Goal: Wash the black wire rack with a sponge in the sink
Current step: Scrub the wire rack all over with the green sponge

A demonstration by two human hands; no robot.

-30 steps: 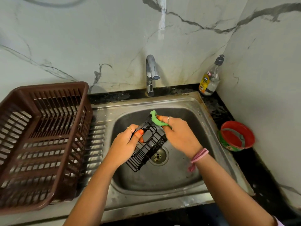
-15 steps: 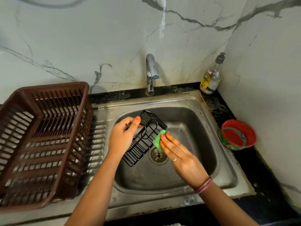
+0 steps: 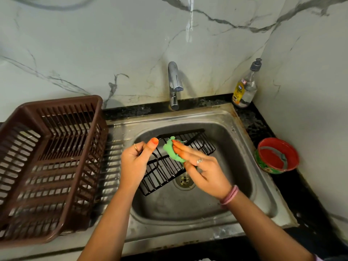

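Observation:
The black wire rack (image 3: 197,143) is held tilted over the steel sink (image 3: 235,147), its long side running from upper right to lower left above the drain. My left hand (image 3: 138,160) grips the rack's left edge, thumb up on the top wire. My right hand (image 3: 203,168) holds the green sponge (image 3: 172,150) and presses it against the rack's wires near the upper left corner. Part of the rack is hidden behind both hands.
A brown plastic dish basket (image 3: 50,166) stands on the drainboard at the left. The tap (image 3: 174,85) rises behind the sink with no water running. A soap bottle (image 3: 244,87) stands at the back right corner, and a red bowl (image 3: 276,156) sits on the black counter to the right.
The rack has been turned so its long side lies more level and reaches further right. My right hand moved the sponge from the rack's lower right side up to its upper left part.

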